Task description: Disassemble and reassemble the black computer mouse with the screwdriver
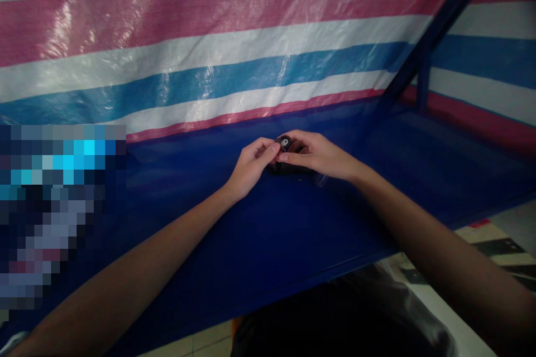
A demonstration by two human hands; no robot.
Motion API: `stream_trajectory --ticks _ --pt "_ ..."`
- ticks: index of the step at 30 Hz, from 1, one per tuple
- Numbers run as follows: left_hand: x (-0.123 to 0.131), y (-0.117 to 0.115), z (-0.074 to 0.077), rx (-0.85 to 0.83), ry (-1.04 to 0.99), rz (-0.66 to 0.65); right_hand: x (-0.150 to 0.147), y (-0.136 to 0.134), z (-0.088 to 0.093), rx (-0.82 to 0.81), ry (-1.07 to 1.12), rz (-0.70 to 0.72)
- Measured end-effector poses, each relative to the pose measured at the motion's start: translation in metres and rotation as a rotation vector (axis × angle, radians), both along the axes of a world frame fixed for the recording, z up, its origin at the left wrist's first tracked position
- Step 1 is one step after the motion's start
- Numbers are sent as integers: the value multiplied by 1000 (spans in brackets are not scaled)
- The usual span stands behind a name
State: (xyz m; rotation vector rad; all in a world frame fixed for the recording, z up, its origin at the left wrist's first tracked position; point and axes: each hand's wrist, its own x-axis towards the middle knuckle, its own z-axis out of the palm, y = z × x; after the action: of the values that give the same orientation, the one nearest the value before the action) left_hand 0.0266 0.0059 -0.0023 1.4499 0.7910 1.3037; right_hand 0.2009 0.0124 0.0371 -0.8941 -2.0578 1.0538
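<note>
Both hands meet over the middle of the blue surface, at a small dark object with a pale round spot on its upper face. My left hand pinches its left side between thumb and fingers. From the other side my right hand curls round it, thumb in front and fingers behind. Below the hands lies a black item, soft-looking and partly covered by them; its kind is too dark to make out. Close by the right hand is a small clear piece, perhaps plastic.
The dark blue table cover spreads beneath my arms. Behind it hangs a striped plastic sheet. A dark blue frame bar slants down at the right. The left side is pixelated. Below the front edge are dark-clad legs and tiled floor.
</note>
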Motion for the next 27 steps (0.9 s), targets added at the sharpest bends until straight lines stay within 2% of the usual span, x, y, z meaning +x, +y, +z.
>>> stream_trajectory --ticks 4,8,13,19,23,27 --pt "0 2 -2 10 27 18 0 2 -2 43 19 -36" --pt "0 3 -2 -50 -31 81 2 1 0 56 17 -28" --pt "1 2 0 -49 -16 1 1 0 -1 146 -48 -37" --pt "-1 0 0 -49 -61 -21 0 2 -7 39 37 -105" --pt "-2 0 0 -25 -26 -59 0 3 -6 154 21 -175" --pt "-2 3 -1 20 -13 -1 -2 -1 -4 150 -23 -93"
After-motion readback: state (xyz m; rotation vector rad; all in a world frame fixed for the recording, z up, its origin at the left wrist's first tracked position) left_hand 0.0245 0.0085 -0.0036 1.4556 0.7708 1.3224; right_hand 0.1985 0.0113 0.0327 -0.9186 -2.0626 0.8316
